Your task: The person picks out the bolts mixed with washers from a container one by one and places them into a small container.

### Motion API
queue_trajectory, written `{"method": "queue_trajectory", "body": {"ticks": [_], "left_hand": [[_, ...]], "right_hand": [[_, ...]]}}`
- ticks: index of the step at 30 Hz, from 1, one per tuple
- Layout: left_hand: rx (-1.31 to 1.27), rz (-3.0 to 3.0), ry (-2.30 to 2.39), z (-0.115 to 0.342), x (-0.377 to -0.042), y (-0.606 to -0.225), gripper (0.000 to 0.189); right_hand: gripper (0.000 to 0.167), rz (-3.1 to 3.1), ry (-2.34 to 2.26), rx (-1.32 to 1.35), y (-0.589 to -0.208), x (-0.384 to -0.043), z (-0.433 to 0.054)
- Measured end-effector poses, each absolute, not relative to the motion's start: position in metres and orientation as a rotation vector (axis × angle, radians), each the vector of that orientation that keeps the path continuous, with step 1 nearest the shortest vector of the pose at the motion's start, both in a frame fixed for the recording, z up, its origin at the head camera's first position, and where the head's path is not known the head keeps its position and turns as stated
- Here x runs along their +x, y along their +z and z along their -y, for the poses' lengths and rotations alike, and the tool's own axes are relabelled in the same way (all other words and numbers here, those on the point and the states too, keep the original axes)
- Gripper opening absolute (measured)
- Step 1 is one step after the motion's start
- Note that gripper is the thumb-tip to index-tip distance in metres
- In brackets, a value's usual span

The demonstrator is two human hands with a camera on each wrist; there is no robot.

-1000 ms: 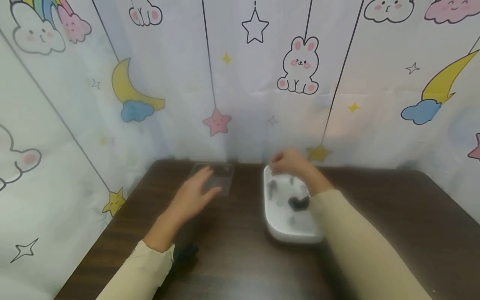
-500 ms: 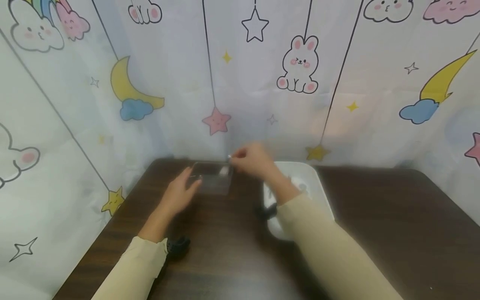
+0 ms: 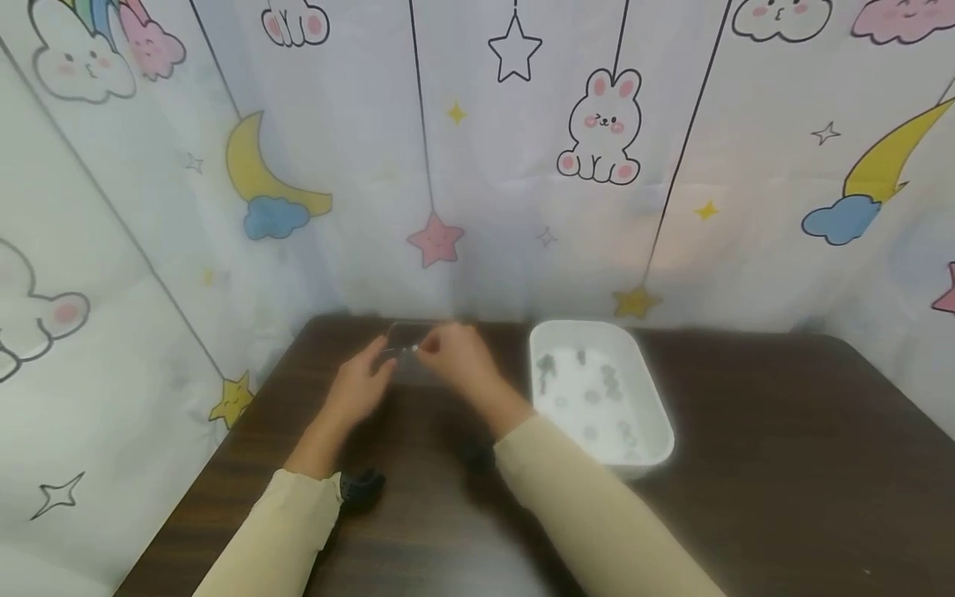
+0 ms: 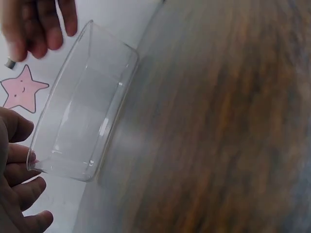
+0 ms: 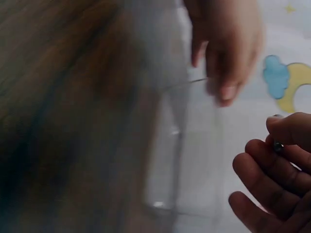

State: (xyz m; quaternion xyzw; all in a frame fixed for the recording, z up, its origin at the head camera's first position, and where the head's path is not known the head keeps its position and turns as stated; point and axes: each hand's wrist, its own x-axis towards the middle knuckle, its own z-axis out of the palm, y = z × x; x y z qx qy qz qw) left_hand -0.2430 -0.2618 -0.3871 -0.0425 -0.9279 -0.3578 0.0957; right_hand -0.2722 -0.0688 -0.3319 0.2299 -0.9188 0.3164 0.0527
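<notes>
A clear plastic box (image 4: 85, 104), open at the top, stands near the back of the table. My left hand (image 3: 356, 388) holds its left end, thumb and fingers at the rim in the left wrist view. Over the box, my right hand (image 3: 461, 361) pinches a small shiny metallic piece (image 5: 278, 146) between thumb and forefinger. Most of that piece is hidden by the fingertips, and its exact kind cannot be made out. To the right of the box is a white tray (image 3: 656, 406) with several small greyish things (image 3: 611, 381), too blurred to identify.
The dark wooden table (image 3: 761, 464) reaches back to a white curtain (image 3: 492, 166) printed with bunnies, stars and moons. A black wrist device (image 3: 361, 489) sits below the left sleeve. Another dark device (image 3: 477, 454) is beneath the right wrist.
My right hand has moved left from above the white tray to above the clear box, carrying the small piece. The left hand has come to the box's left end and holds it.
</notes>
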Motion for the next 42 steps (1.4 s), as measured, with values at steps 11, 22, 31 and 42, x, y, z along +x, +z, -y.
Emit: {"method": "queue_trajectory", "body": {"ticks": [11, 22, 31, 42], "left_hand": [[-0.096, 2.759, -1.042, 0.260, -0.241, -0.382, 0.056], [-0.098, 2.763, -1.039, 0.261, -0.243, -0.387, 0.057], [-0.107, 2.774, -1.027, 0.260, -0.244, -0.389, 0.058], [-0.123, 2.768, -1.015, 0.260, -0.247, -0.389, 0.057]], "right_hand": [[0.014, 2.802, 0.810, 0.700, -0.357, -0.277, 0.076], [0.015, 2.784, 0.744, 0.743, -0.364, -0.280, 0.074], [0.015, 2.786, 0.758, 0.757, -0.363, -0.276, 0.072], [0.016, 2.824, 0.753, 0.768, -0.363, -0.277, 0.072]]}}
